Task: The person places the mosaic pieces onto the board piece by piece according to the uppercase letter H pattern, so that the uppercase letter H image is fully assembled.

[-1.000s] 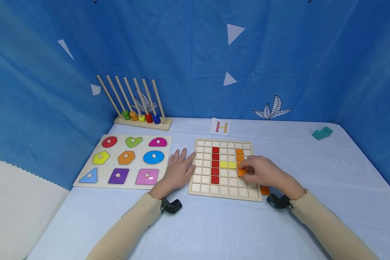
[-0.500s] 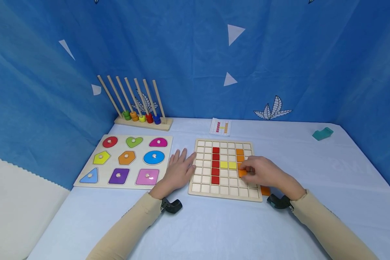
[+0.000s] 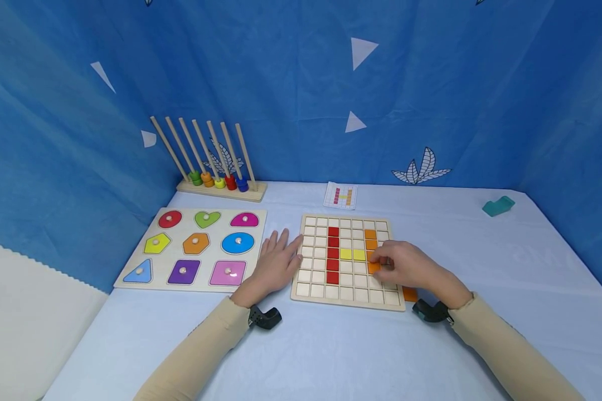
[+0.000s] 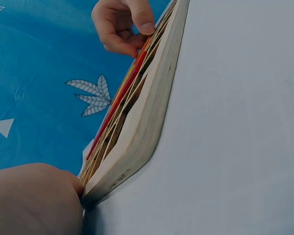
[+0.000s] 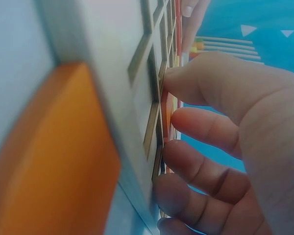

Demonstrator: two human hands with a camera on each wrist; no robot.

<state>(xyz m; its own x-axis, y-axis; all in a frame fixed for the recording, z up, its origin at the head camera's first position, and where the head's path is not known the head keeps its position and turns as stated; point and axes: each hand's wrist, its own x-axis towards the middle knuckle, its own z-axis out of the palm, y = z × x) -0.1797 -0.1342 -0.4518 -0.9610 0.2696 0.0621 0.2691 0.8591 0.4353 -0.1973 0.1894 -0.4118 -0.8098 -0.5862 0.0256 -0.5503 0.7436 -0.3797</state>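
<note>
A wooden grid board [image 3: 345, 279] lies in front of me, holding a column of red tiles [image 3: 333, 253], a pair of yellow tiles [image 3: 353, 254] and a column of orange tiles [image 3: 370, 234]. My right hand [image 3: 411, 264] pinches an orange tile [image 3: 374, 268] low in that orange column with thumb and fingertips, partly covering it. Spread and straight-fingered, my left hand [image 3: 276, 262] rests at the board's left edge. Another orange tile [image 5: 59, 156] lies beside the board's right edge, partly behind the right wrist in the head view.
A small pattern card [image 3: 340, 196] lies behind the board. To the left is a knobbed shape puzzle [image 3: 215, 236], with a peg stacker [image 3: 221, 192] behind it. A teal piece [image 3: 498, 206] sits far right. Blue cloth [image 3: 296, 100] hangs along the back.
</note>
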